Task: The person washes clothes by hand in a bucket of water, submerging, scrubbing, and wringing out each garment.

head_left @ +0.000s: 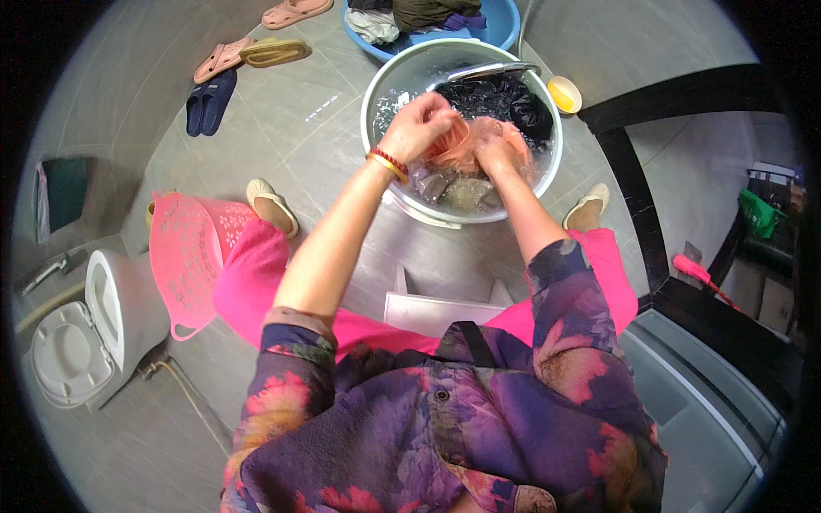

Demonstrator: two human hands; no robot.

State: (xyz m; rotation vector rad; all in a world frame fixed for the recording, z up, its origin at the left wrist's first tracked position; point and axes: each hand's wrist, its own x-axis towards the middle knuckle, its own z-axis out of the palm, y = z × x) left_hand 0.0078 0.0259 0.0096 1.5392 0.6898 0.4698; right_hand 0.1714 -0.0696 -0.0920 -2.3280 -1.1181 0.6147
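My left hand [419,124] and my right hand [499,147] are both clenched on a wet orange-pink cloth [462,144], bunched between them over a large metal basin [376,85]. The basin holds soapy water, dark garments [500,98] at the back and greyish cloth [453,192] at the front. A red and yellow bangle sits on my left wrist. I am seated on a low white stool [428,312] with my feet either side of the basin.
A blue tub [505,21] with clothes stands behind the basin. A small yellow cup [564,94] lies at its right. A pink laundry basket [192,252] and a white toilet [85,333] stand to the left. Several slippers [248,56] lie on the grey tile floor.
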